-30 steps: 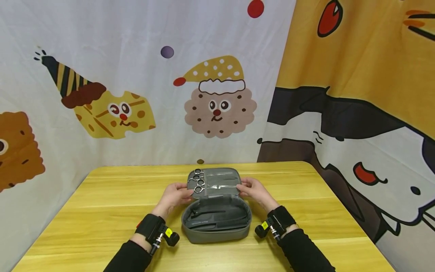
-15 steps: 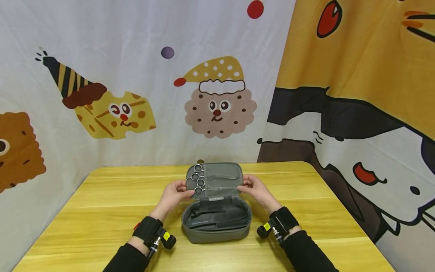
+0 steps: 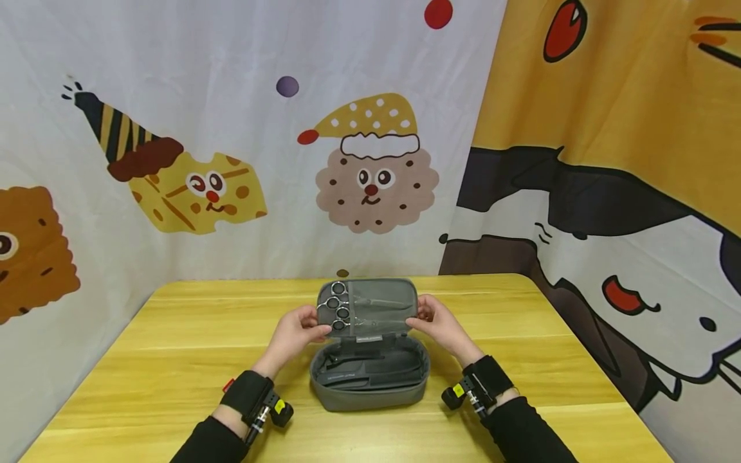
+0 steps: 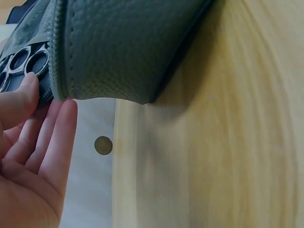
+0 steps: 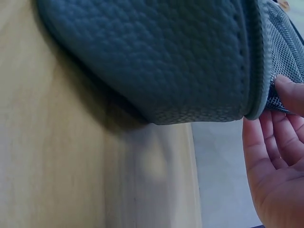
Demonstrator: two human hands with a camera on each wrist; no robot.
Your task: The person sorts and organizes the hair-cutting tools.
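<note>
A grey zip case (image 3: 370,397) stands on the table with its lid (image 3: 382,292) raised at the back. Scissors (image 3: 338,302) lie in a clear pocket inside the lid, their ring handles showing at the left. Dark tools (image 3: 370,375), one shaped like a hair clipper, lie in the case's bottom half. My left hand (image 3: 294,331) pinches the lid's left edge, thumb on the inner face by the scissor rings (image 4: 37,61). On the opposite edge my right hand (image 3: 440,326) pinches the lid, its thumb on the mesh (image 5: 285,47) in the right wrist view.
The case rests on a yellow wood-grain table (image 3: 191,373). Behind the table's far edge hangs a curtain (image 3: 231,128) printed with cartoon figures. A second, orange curtain panel (image 3: 637,96) stands to the right.
The lid has tilted up steeper, so more of its inner face shows. Both hands keep hold of its edges and have shifted slightly. The case's bottom half stays in place.
</note>
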